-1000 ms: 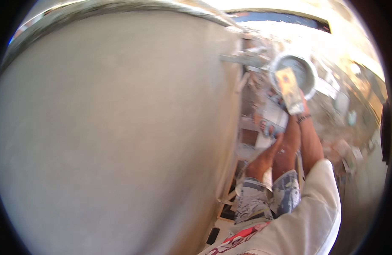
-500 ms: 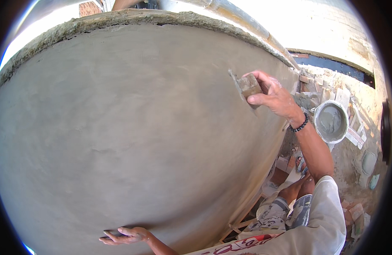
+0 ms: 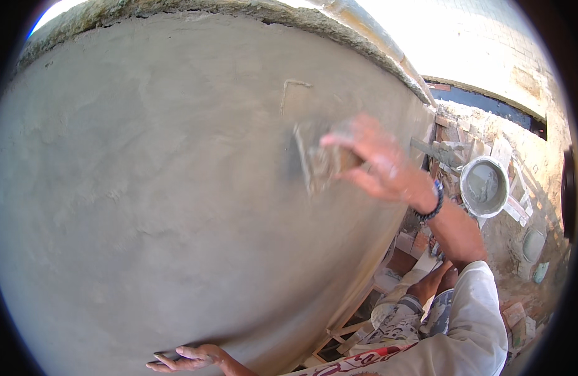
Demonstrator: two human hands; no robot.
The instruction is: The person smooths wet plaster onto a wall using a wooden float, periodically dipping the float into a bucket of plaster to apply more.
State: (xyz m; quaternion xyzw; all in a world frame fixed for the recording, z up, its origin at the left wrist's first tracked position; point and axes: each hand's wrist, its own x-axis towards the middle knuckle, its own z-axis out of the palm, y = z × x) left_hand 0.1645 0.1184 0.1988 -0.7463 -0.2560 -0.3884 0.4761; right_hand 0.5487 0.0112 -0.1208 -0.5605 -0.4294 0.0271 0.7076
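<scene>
A broad grey plastered wall [image 3: 163, 188] fills most of the view. My right hand [image 3: 380, 163], smeared by motion, grips the block-like handle of a plastering float [image 3: 314, 161], whose thin blade is at the wall's upper right part. Just above the blade, a raised angular ridge of mortar [image 3: 296, 83] marks the surface. At the lower edge my left hand [image 3: 192, 357] lies against the plaster with its fingers stretched apart, holding nothing.
A bucket of wet grey mortar [image 3: 484, 186] stands on the ground at right, among broken bricks and wood scraps [image 3: 517, 210]. A rough ledge [image 3: 138, 12] runs along the wall's top, with a pipe [image 3: 376, 34] above it. Brick rubble [image 3: 519, 323] lies at lower right.
My right hand has swept the float left and down across the plaster. An angular mortar ridge now shows on the wall. My left hand stays nearly in place.
</scene>
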